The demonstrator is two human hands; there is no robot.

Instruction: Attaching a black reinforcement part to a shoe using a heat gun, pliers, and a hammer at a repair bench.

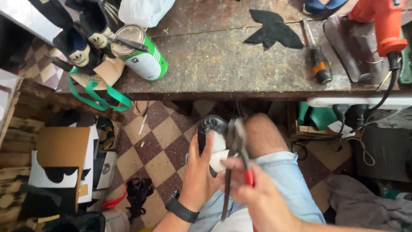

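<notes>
Two hands: one shoe (213,137), one pliers (238,148) (red-handled)

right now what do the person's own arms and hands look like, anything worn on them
Both hands are bare, no gloves and no rings that can be made out. The left hand has a black band, like a watch or fitness tracker, around the wrist. The right hand is blurred; its wrist looks bare. No sleeves show on either forearm.
</notes>
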